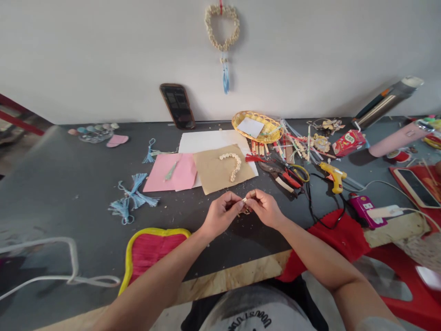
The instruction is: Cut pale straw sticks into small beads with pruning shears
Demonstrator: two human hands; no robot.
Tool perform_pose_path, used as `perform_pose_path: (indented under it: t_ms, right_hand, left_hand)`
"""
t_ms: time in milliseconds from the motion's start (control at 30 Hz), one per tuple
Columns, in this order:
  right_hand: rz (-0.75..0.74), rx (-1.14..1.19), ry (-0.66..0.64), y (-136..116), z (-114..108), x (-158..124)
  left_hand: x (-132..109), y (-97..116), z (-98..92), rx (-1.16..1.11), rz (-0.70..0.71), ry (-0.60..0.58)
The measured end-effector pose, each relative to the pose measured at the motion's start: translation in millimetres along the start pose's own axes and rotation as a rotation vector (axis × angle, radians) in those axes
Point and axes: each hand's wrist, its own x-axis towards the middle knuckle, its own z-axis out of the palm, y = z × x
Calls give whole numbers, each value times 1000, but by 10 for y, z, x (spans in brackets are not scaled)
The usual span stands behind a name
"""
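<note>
Head view: my left hand (223,212) and right hand (266,209) pinch a small pale piece (244,200) between them, above loose bits (245,212) on the bench (82,174); a slipped grip could lose it there.

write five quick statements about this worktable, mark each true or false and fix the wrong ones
1. The left hand and right hand meet at a small pale piece. True.
2. The yellow glue gun is held in the right hand. False: it lies on the dark tabletop.
3. A curved strand of pale pieces lies on the brown sheet. True.
4. The black phone lies face down on the brown sheet. False: it stands leaning against the wall.
5. A blue tassel hangs below the heart-shaped wreath. True.
</note>
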Motion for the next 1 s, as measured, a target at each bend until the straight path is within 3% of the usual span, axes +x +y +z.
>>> perform_pose_path:
  t_ms: [467,567,667,767,1000]
  right_hand:
    - [13,2,-4,28,2,-4]
    - [-98,-160,-12,33,-46,16]
    - [-295,-466,-31,43,-136,64]
    - [-389,-704,-52,90,-219,116]
    - [-414,-755,-51,169,-238,158]
  left_hand:
    - [11,9,3,22,-19,13]
    - [20,-3,-5,38,-27,43]
    - [37,-21,-27,56,-31,85]
    - [63,-49,-54,75,-25,110]
    - [107,-102,-84,113,2,121]
